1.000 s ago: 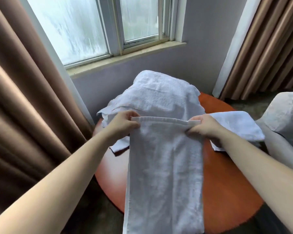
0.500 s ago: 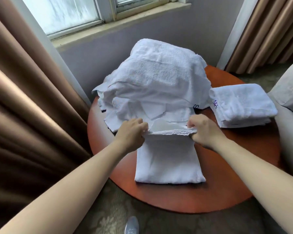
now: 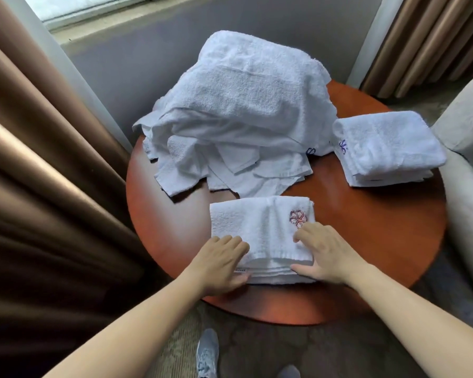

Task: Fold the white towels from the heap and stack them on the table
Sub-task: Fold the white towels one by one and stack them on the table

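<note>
A folded white towel with a red flower emblem lies near the front of the round red-brown table. My left hand rests on its front left corner, fingers flat on top and thumb at the folded edge. At the front right corner sits my right hand, fingers spread on the cloth and thumb against the layered edge. Behind it rises the heap of loose white towels. A stack of folded white towels sits at the table's right side.
Brown curtains hang close on the left and at the back right. A pale armchair touches the table's right edge. A grey wall and window sill lie behind the heap. My shoes show on the carpet below the table.
The towel hung long from both hands, was laid down and folded over toward me. It now lies as a small rectangle, and both hands have come from its far edge to its near corners.
</note>
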Motion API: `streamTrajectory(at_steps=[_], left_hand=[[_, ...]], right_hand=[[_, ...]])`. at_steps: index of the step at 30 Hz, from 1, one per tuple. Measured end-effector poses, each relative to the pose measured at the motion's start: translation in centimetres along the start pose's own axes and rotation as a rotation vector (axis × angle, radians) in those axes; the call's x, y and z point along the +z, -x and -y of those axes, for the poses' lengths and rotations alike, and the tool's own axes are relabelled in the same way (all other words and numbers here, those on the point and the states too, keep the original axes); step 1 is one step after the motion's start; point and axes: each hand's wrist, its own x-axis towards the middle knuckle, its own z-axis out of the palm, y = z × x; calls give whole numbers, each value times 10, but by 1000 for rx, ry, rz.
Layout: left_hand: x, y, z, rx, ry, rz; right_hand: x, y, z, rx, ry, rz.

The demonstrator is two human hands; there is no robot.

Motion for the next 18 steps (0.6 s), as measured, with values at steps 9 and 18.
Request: streamTrajectory(at_steps=[9, 18], left_hand=[[-1, -2, 8, 7, -97, -67], [-5, 11, 3, 232, -91, -152]], right_hand=[[2, 9, -7, 159, -102, -154], [-2, 19, -6, 21, -100, -202]])
